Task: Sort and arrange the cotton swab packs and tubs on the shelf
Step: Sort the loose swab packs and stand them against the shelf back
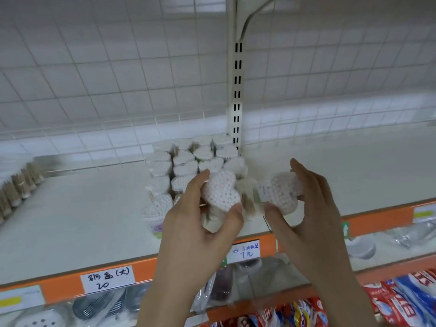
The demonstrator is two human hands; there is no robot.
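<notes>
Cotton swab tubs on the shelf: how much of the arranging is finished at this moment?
Done: a block of tubs stands in neat rows by the upright post. In hand: the left hand grips one tub and the right hand grips another tub, both at the block's front. Left: these two, and the brown-stick packs at far left look unsorted.

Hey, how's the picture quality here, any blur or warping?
Head view: soft all over, motion-smeared; swab tubs lack crisp edges, both held tubs too; wide lens bows the shelf edge and wire grid; lighting flat, no harsh glare.
</notes>
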